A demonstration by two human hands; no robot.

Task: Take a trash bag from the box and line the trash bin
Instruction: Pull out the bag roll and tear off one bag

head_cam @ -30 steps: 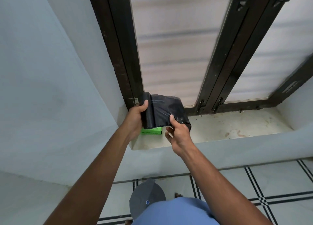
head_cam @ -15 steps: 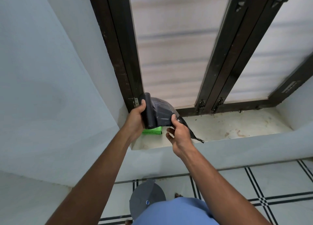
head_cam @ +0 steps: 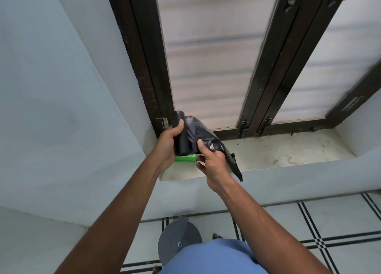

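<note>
Fingers of the left hand (head_cam: 169,141) curl round the black bag roll (head_cam: 181,133); the right hand (head_cam: 212,162) pinches its unrolled trash bag (head_cam: 208,137), above the green box (head_cam: 185,158) on the sill (head_cam: 278,152).

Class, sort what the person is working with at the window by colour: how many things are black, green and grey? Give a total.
Black: 1, the roll of trash bags
Green: 1, the box
Grey: 1, the bin
Total: 3

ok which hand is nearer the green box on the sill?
Left. The left hand grips the bag roll directly above the green box; the right hand pinches the bag beside its right end.
</note>
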